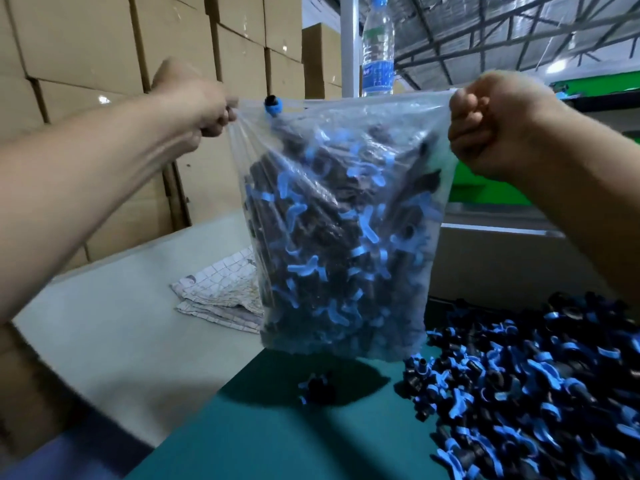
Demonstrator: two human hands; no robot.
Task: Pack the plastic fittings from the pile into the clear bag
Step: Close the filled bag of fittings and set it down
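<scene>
Aloft, both fists' fingers pinch the fitting-filled clear bag's top corners.

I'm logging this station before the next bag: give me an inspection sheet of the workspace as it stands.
Surface: green table, with a pale lower surface on its left.
Job's things: clear bag, heavily filled with fittings, held up off the table; pile of fittings on the right; stray fitting below the bag.
Clutter: checked cloth; water bottle behind the bag.
Grippers: left hand and right hand each grip a top corner of the bag.
Cables: nothing seen.
Surroundings: stacked cardboard boxes; metal roof trusses.
</scene>
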